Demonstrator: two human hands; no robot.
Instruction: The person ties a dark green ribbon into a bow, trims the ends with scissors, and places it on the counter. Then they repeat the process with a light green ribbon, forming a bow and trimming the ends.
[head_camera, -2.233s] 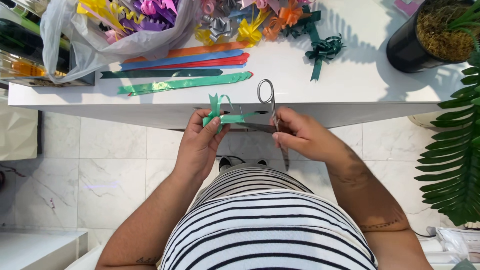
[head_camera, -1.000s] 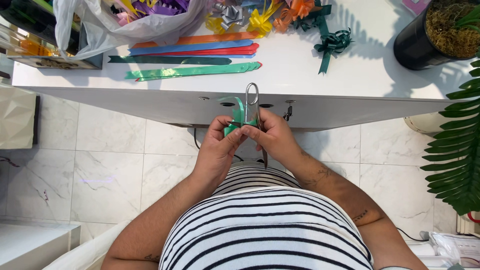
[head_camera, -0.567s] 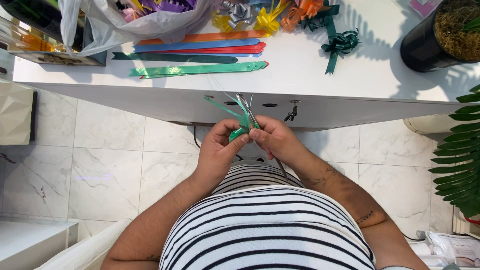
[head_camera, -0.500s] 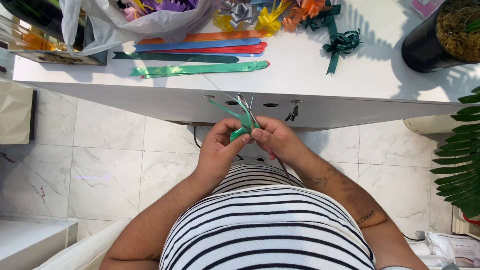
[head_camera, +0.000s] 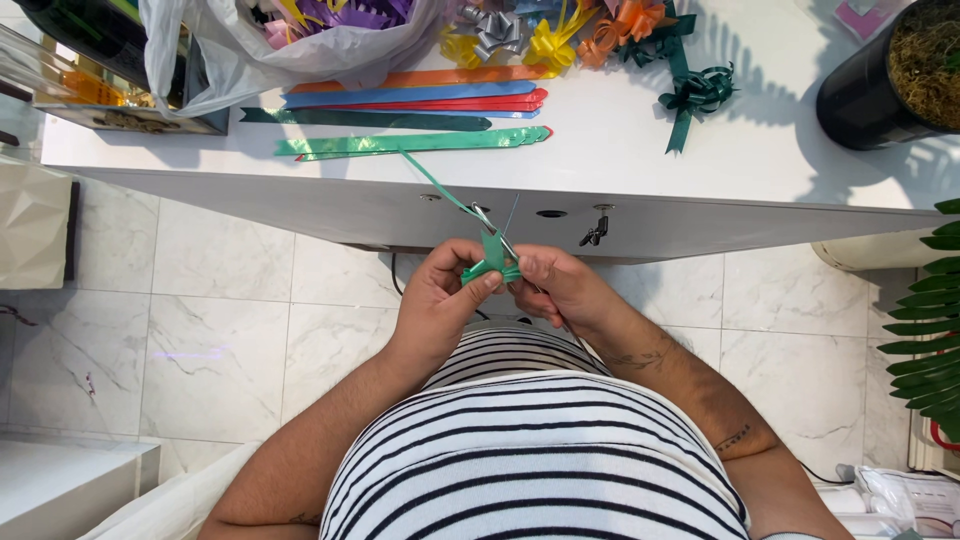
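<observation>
Both my hands are raised in front of my striped shirt, just below the white table's front edge (head_camera: 300, 205). My left hand (head_camera: 437, 305) and my right hand (head_camera: 562, 287) pinch a small folded green ribbon (head_camera: 490, 262) between their fingertips. From the ribbon, thin green strands (head_camera: 440, 187) run up and to the left toward the table. A thin grey scissors blade seems to poke out under my right hand, mostly hidden.
On the table lie flat ribbon strips in green (head_camera: 415, 143), red, blue and orange (head_camera: 420, 78). Behind them are finished bows (head_camera: 560, 40), a dark green bow (head_camera: 695, 92) and a plastic bag of ribbons (head_camera: 250, 55). A black plant pot (head_camera: 870, 95) stands far right, with palm leaves (head_camera: 930, 330) below it.
My hands have stayed close together on the green ribbon. The scissors' handle loop, upright above my fingers a second ago, no longer shows. Thin green strands now stretch toward the table.
</observation>
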